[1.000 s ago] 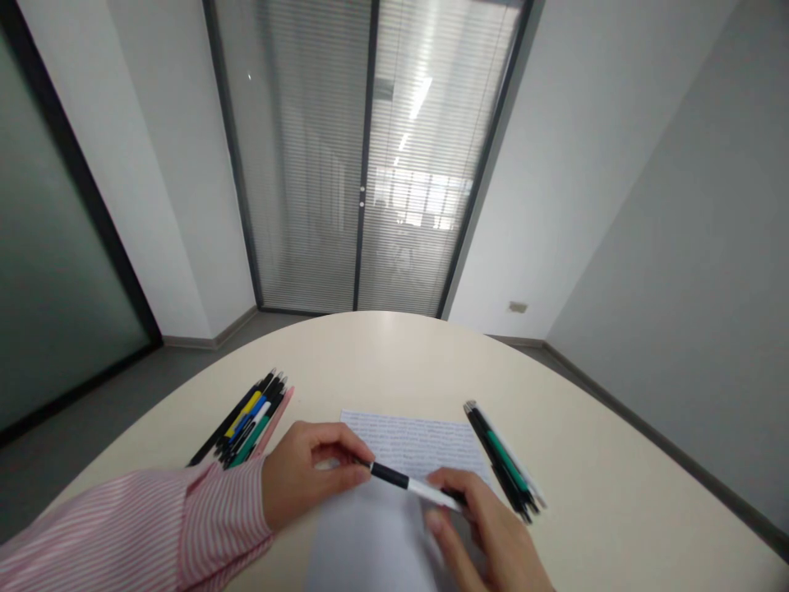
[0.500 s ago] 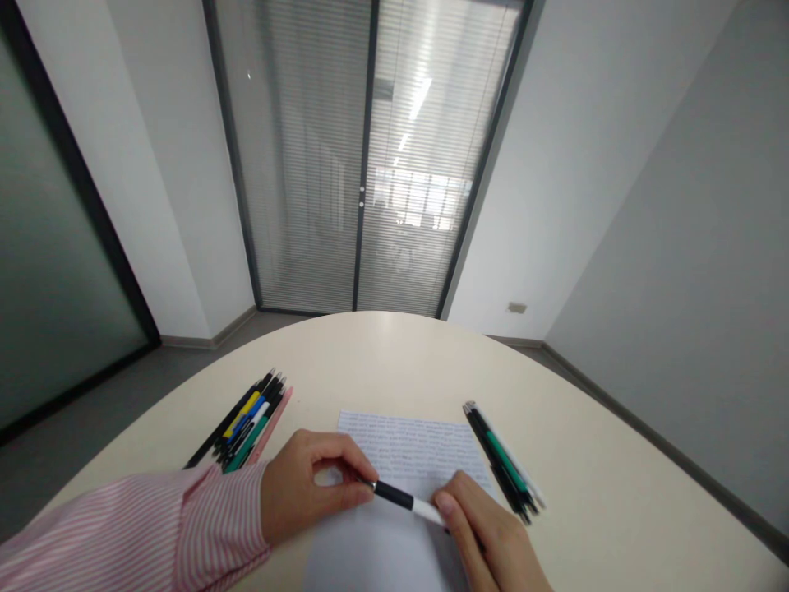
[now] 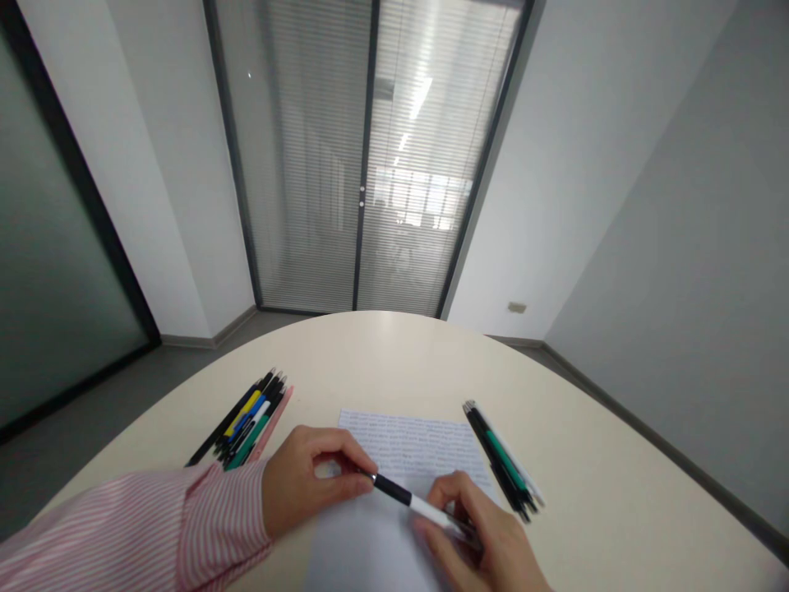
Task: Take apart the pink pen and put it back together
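Observation:
A black-and-white pen (image 3: 425, 510) slants between my two hands, above a sheet of paper (image 3: 407, 444) with lines of handwriting on its upper part. My left hand (image 3: 302, 473), in a pink striped sleeve, pinches the pen's black tip end between thumb and forefinger. At the white end, my right hand (image 3: 486, 526) has its thumb and curled fingers loosely around the barrel. That end is dark, blurred and partly hidden by the fingers. The lower part of the paper is blank.
A bundle of several pens (image 3: 246, 419), black, yellow, blue, green and pink, lies left of the paper. To the right is a smaller group of pens (image 3: 505, 460) in black, green and white. The round cream table (image 3: 382, 362) faces a glass partition with blinds.
My right hand has loosened and shifted its fingers along the pen, so more of the white barrel shows. My left hand keeps its pinch on the tip end.

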`<state>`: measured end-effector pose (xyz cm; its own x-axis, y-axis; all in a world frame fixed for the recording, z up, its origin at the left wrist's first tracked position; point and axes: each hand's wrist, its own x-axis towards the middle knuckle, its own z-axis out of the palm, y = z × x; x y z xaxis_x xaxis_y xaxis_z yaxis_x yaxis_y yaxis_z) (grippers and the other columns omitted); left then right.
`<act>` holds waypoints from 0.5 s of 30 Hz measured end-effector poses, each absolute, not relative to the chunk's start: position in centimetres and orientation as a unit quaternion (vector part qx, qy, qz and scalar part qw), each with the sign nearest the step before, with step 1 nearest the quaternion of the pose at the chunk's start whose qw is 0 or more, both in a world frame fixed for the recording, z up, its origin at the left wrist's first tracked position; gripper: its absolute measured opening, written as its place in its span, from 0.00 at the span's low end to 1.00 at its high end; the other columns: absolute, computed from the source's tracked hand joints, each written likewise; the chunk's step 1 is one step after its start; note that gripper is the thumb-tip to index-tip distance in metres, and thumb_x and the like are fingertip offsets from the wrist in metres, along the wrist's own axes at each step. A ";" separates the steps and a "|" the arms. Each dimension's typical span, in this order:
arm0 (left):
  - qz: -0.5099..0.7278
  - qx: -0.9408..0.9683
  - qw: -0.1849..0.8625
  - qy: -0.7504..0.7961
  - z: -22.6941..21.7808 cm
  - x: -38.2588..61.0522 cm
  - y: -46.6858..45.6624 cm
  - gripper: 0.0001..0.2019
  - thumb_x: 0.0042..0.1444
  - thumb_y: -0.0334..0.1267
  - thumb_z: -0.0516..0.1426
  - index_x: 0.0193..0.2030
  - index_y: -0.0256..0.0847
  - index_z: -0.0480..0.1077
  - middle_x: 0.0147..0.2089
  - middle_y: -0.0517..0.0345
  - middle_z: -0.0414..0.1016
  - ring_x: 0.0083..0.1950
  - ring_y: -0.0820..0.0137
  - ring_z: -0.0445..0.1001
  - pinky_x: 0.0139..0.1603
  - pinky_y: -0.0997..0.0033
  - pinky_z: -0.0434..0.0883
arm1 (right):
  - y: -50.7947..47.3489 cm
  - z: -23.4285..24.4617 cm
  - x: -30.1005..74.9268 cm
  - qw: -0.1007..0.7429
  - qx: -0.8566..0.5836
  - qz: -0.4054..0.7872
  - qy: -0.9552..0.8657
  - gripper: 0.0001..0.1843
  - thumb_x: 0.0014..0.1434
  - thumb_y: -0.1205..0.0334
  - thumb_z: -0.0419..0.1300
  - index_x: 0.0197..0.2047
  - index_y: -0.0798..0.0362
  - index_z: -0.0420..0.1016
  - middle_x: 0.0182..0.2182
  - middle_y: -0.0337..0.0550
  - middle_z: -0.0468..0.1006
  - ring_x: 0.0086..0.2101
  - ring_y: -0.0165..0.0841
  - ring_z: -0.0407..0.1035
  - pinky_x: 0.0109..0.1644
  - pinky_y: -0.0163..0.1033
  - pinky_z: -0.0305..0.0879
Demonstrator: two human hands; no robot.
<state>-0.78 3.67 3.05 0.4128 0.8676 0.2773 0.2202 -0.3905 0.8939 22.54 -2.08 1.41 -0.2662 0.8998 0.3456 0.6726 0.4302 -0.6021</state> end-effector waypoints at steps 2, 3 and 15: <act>0.394 0.732 0.411 0.374 3.1 -0.7 3.6 0.05 0.47 0.34 0.64 0.30 0.35 0.79 0.27 0.53 0.81 0.29 0.68 0.77 0.33 0.75 0.71 | -2.1 1.4 22.5 0.329 -0.518 0.172 -0.771 0.11 0.64 0.54 0.52 0.32 0.48 0.67 0.22 0.35 0.72 0.21 0.30 0.68 0.24 0.31 0.62; 0.393 0.732 0.412 0.375 3.2 -0.7 3.6 0.04 0.46 0.34 0.65 0.30 0.35 0.80 0.27 0.54 0.80 0.29 0.68 0.76 0.33 0.75 0.71 | -2.2 1.5 22.4 0.332 -0.515 0.173 -0.771 0.14 0.65 0.54 0.49 0.31 0.48 0.67 0.22 0.35 0.72 0.21 0.30 0.68 0.25 0.32 0.62; 0.416 0.713 0.400 0.398 2.9 -0.6 3.8 0.04 0.46 0.34 0.64 0.28 0.36 0.78 0.29 0.54 0.81 0.32 0.67 0.77 0.35 0.73 0.73 | -2.2 2.1 22.3 0.360 -0.526 0.220 -0.739 0.20 0.65 0.52 0.48 0.26 0.51 0.70 0.20 0.37 0.72 0.21 0.30 0.67 0.25 0.32 0.61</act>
